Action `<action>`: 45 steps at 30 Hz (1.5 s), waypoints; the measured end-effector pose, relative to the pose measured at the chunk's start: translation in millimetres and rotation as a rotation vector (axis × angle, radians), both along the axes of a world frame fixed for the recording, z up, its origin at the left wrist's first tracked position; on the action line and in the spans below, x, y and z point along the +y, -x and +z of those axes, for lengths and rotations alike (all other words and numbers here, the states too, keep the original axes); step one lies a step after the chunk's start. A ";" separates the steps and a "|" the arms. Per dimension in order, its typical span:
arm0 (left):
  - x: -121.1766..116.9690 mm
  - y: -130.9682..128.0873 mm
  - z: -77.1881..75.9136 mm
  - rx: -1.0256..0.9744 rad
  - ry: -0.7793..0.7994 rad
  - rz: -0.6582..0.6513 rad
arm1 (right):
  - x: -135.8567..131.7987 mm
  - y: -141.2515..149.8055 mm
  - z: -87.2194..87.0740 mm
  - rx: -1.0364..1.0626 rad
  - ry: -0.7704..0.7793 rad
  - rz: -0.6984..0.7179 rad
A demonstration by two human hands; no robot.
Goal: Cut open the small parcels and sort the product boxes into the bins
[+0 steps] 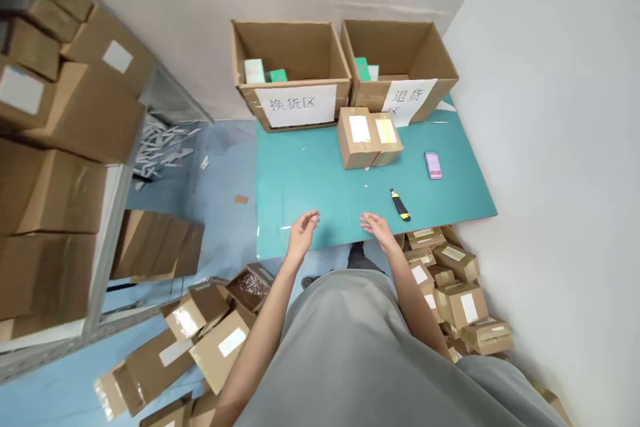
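Over the near edge of the green table [300, 167], my left hand [302, 233] hovers with its fingers curved and apart, holding nothing. My right hand [378, 227] is level with it, palm turned inward, fingers apart and nothing in them. Closest to the right hand lies a black and yellow utility knife [400, 205]. Farther back stand two small cardboard boxes side by side, the left box [354, 140] with a white label and the right box [387, 140] with a yellowish one. A phone [433, 165] with a pinkish screen lies to the right.
At the table's back stand two large open cartons, the left carton [245, 103] and right carton [440, 90], with handwritten signs and small green and white boxes inside. A shelf [100, 260] of cardboard boxes stands at left. Piled boxes [463, 307] lie on the floor on both sides.
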State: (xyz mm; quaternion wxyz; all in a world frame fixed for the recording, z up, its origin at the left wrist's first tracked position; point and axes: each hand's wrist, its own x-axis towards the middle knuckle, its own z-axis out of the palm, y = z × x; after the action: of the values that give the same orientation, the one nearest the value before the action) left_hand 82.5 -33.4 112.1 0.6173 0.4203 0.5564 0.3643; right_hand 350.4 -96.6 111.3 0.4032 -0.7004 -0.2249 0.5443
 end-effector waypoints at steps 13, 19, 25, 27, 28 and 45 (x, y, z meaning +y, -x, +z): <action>105.3 -217.8 21.1 0.030 -0.052 -0.118 | 197.7 -174.9 -14.9 -0.745 -0.199 0.213; 106.2 -232.4 18.5 0.063 -0.019 -0.121 | 260.4 -175.2 -37.1 -0.760 -0.057 0.269; 117.4 -235.2 10.2 0.074 0.020 -0.077 | 255.4 -186.0 -51.1 -0.810 -0.056 0.390; 119.4 -242.8 5.1 0.076 0.041 -0.098 | 250.3 -196.1 -55.3 -0.808 -0.076 0.440; 119.5 -247.4 2.3 0.075 0.051 -0.112 | 247.4 -202.7 -58.1 -0.806 -0.096 0.462; 112.7 -280.0 -19.7 0.057 0.100 -0.240 | 206.3 -409.6 -127.1 -1.039 0.356 0.476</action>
State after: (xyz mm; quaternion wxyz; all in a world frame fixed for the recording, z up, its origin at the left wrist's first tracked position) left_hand 362.5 79.3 92.4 0.6605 0.4629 0.5368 0.2476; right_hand 759.9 109.7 -15.8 -0.0165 -0.8620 -0.4488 0.2350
